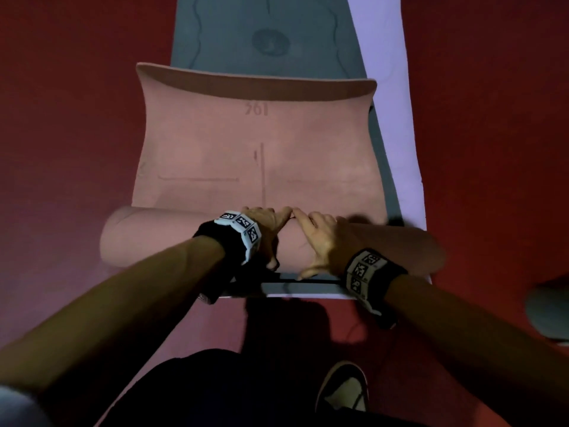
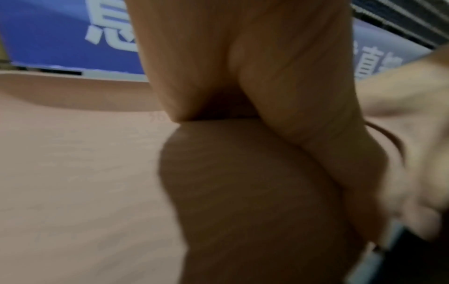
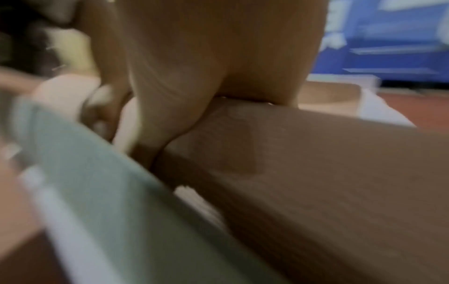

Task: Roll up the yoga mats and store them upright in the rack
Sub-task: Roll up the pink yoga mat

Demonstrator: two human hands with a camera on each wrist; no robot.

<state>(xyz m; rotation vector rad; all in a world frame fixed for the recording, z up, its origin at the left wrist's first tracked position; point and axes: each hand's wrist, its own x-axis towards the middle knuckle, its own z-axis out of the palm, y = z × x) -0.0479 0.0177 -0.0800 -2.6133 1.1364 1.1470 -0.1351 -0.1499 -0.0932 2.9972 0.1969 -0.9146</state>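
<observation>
A pink yoga mat (image 1: pixel 258 155) lies lengthwise ahead of me, its near end wound into a thick roll (image 1: pixel 154 238) and its far edge curling up. Both hands rest side by side on top of the roll's middle. My left hand (image 1: pixel 268 223) lies with fingers flat over the crest and thumb on the near side. My right hand (image 1: pixel 317 235) presses the same way, index tips almost touching. The left wrist view shows the left hand (image 2: pixel 243 57) on the roll (image 2: pixel 243 192). The right wrist view shows the right hand (image 3: pixel 206 57) on the roll (image 3: pixel 316 173).
Under the pink mat lie a grey mat (image 1: pixel 246 32) and a lavender mat (image 1: pixel 391 103), on a red floor (image 1: pixel 61 118). My shoe (image 1: pixel 341 389) is behind the roll. A grey object (image 1: pixel 548 315) sits at the right edge. A blue banner (image 2: pixel 60 38) lines the far wall.
</observation>
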